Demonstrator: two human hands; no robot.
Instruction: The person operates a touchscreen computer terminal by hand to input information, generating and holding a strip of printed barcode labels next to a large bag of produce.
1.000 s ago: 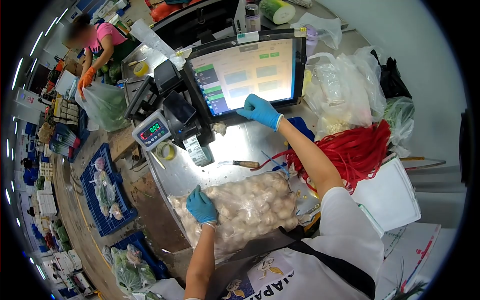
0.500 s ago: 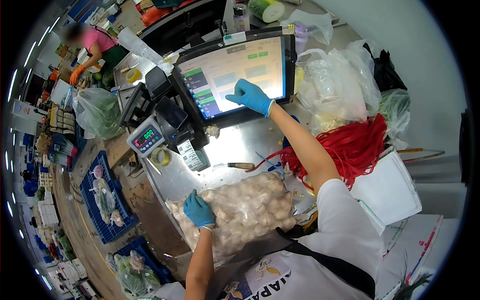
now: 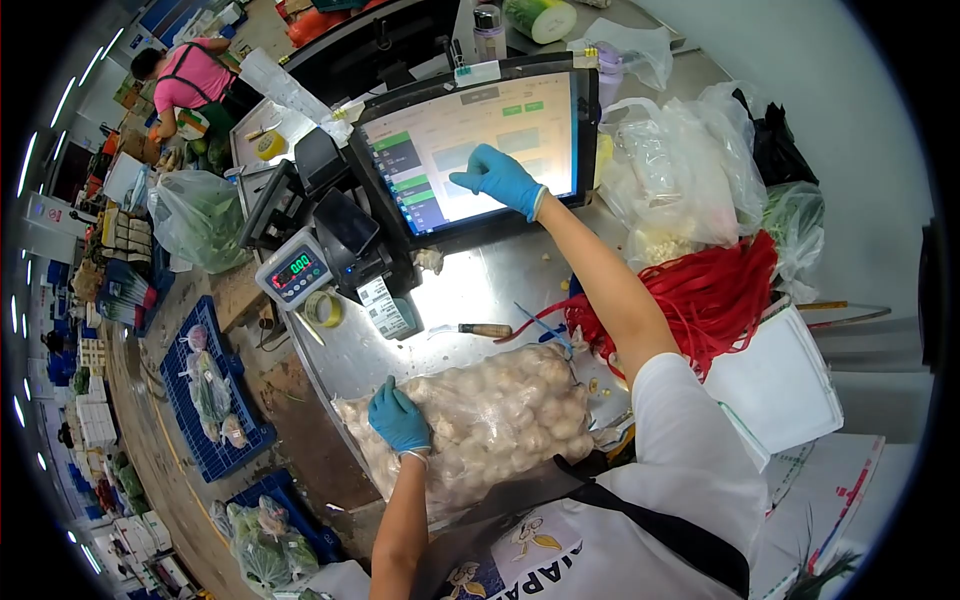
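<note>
My left hand (image 3: 400,417), in a blue glove, lies flat on the left end of a clear plastic bag of whitish bulbs (image 3: 500,405), which look like garlic. In its blue glove my right hand (image 3: 500,182) is over the lit touch screen (image 3: 530,130), index finger extended and the other fingers curled, holding nothing. Whether the fingertip touches the glass I cannot tell. Left of the screen, a scale display (image 3: 293,268) reads 0.00 beside a printer (image 3: 350,235) with a label (image 3: 382,307) hanging out. A wooden-handled knife (image 3: 485,330) rests between bag and screen.
Red straps (image 3: 715,300) lie in a heap right of my right forearm, below plastic bags (image 3: 680,170) and beside a white box (image 3: 780,380). A yellow tape roll (image 3: 323,309) is by the scale. At upper left a person (image 3: 195,80) in pink bends over produce.
My right hand has shifted left and up over the screen, while my left hand has stayed on the bag. At upper left, the other person has let go of the plastic bag and turned away.
</note>
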